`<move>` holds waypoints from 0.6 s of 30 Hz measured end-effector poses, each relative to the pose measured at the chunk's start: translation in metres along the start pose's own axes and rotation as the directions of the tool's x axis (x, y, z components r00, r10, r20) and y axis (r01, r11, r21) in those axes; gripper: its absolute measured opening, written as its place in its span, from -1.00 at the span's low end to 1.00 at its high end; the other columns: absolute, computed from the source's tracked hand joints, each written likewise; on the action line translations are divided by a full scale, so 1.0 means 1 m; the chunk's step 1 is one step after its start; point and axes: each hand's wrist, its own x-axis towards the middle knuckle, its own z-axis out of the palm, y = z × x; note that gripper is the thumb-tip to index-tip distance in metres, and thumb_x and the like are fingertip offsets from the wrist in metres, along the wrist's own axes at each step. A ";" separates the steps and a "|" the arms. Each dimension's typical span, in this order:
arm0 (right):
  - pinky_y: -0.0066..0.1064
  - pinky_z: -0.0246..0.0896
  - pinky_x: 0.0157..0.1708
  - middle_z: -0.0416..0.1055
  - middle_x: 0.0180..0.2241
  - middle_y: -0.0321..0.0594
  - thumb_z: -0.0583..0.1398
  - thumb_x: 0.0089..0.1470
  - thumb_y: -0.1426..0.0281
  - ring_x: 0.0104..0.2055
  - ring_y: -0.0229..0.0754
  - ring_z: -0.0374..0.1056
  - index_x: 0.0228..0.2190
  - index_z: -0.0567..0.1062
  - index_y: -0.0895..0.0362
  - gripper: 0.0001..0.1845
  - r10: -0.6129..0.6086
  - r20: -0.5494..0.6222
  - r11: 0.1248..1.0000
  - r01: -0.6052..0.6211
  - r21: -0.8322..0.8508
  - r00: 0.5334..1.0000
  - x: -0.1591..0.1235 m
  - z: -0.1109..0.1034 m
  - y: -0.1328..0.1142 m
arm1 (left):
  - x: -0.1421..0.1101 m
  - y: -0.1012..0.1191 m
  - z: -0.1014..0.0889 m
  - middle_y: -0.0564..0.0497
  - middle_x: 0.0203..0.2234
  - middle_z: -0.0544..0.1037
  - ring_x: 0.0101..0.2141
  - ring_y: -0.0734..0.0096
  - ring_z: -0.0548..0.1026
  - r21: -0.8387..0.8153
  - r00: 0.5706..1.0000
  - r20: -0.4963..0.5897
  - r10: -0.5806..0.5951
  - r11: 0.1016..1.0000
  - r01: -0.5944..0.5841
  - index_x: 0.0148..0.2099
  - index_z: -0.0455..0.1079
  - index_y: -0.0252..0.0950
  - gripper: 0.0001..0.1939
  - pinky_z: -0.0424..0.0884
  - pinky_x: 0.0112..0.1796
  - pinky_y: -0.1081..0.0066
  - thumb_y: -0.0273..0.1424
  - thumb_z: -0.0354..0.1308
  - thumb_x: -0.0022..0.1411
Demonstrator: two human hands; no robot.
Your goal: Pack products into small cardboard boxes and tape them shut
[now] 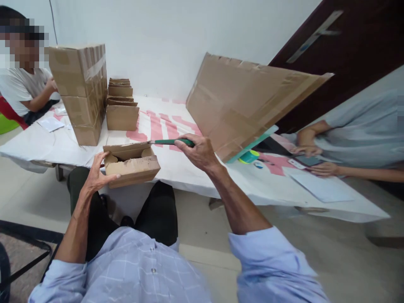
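Observation:
My left hand (98, 172) grips the left end of a small brown cardboard box (132, 166) held at the near edge of the white-covered table (189, 168). The box's top flaps stand partly open. My right hand (198, 150) is closed round the green handle of a utility knife (172, 142). Its tip points left and reaches the box's upper right edge.
A tall stack of taped cartons (82, 90) and a pile of small folded boxes (121, 105) stand at the back left. A large flat cardboard sheet (243, 105) leans at right over a green tape roll (248, 156). One person sits far left, another at right with a phone (307, 160).

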 end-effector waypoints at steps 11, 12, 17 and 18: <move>-0.01 0.35 0.01 0.48 -0.31 -0.08 0.23 0.16 0.03 -0.16 0.04 0.34 -0.37 0.55 0.09 -0.62 0.290 -0.172 0.949 -0.307 -0.079 0.941 -0.058 0.081 0.112 | 0.003 0.006 -0.007 -0.21 0.36 0.25 0.37 -0.10 0.32 0.012 0.999 0.043 0.023 1.000 -0.023 0.32 0.38 -0.11 -0.15 0.50 0.21 0.02 0.10 0.48 0.08; 0.02 0.35 0.03 0.48 -0.29 -0.06 0.23 0.18 0.01 -0.14 0.06 0.35 -0.37 0.56 0.10 -0.60 0.286 -0.170 0.949 -0.303 -0.083 0.943 -0.055 0.083 0.110 | 0.005 0.008 -0.008 -0.21 0.37 0.23 0.37 -0.11 0.31 0.010 0.998 0.051 0.026 1.000 -0.027 0.32 0.38 -0.12 -0.15 0.51 0.20 0.02 0.10 0.48 0.08; 0.06 0.31 0.19 0.56 -0.11 0.02 0.21 0.32 0.10 0.03 0.09 0.41 -0.19 0.64 0.10 -0.65 0.018 -0.131 1.000 -0.018 0.003 0.991 -0.006 0.081 0.056 | 0.012 0.018 -0.012 -0.23 0.39 0.23 0.35 -0.13 0.34 0.028 0.994 0.102 0.042 0.999 -0.045 0.31 0.38 -0.14 -0.15 0.55 0.13 0.06 0.10 0.48 0.09; 0.05 0.29 0.22 0.56 -0.05 0.01 0.24 0.31 0.11 0.07 0.09 0.42 -0.14 0.65 0.09 -0.67 -0.057 -0.090 0.998 0.060 0.022 0.994 0.006 0.080 0.041 | 0.013 0.019 -0.012 -0.22 0.38 0.25 0.34 -0.13 0.36 0.030 0.993 0.109 0.046 0.998 -0.050 0.31 0.38 -0.14 -0.15 0.55 0.12 0.06 0.11 0.48 0.09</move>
